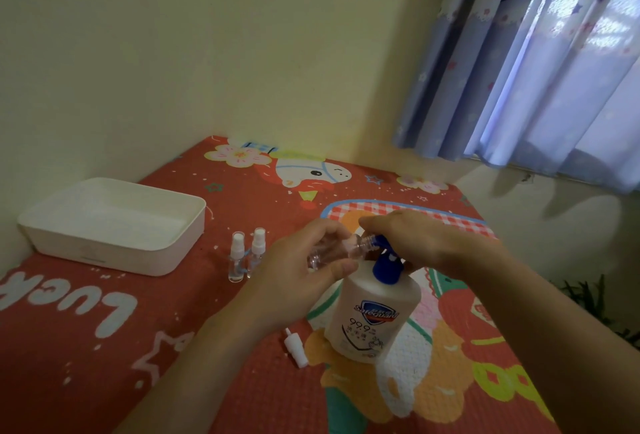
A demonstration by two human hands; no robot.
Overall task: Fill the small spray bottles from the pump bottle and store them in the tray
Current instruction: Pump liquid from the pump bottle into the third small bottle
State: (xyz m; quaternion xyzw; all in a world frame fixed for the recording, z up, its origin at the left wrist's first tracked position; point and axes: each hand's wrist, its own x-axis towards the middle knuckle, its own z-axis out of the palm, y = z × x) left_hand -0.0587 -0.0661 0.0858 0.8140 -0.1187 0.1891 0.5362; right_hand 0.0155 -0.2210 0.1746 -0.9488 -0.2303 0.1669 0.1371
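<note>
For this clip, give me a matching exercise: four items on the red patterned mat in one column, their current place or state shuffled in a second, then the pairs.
Items:
1. clear uncapped spray bottle
2. loose white spray cap
3. shallow white plastic tray
4. pair of capped small spray bottles

States:
A. standing upright beside the tray
B. held tilted at the blue nozzle of the white pump bottle
C. at the mat's far left, nothing visible inside
D. lying on the mat near the pump bottle's base

Pairs: 1-B, 2-D, 3-C, 4-A
</note>
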